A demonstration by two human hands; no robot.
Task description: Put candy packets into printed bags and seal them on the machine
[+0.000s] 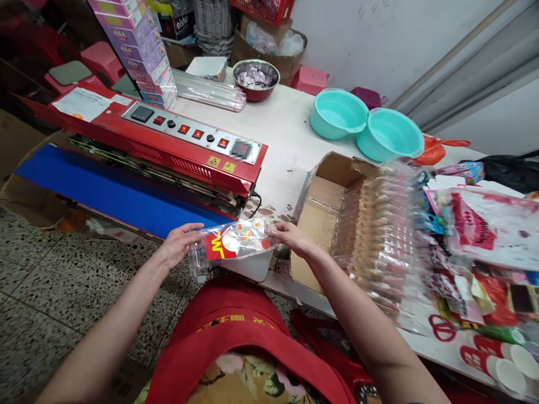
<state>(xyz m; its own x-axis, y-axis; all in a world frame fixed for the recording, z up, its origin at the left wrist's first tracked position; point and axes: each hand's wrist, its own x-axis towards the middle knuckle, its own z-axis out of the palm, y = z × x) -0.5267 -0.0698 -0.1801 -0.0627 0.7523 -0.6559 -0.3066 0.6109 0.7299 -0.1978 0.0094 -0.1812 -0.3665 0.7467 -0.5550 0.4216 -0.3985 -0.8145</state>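
Between my hands is a clear plastic packet (229, 244) with a red and yellow piece and small round colourful items inside. My left hand (183, 244) pinches its left end, and my right hand (290, 235) grips its right end. The packet is held close to the near end of the blue belt (118, 193), which runs along a red machine (181, 143) with lit switches. Right of my right hand stands a cardboard box (322, 196), holding a row of clear plastic packs (370, 230).
Two turquoise basins (339, 115) and a metal bowl of sachets (256, 78) stand at the back. A tall stack of purple boxes (141, 53) rises behind the machine. Packaged goods (488, 224), red scissors (442, 328) and paper cups (509, 376) lie at the right.
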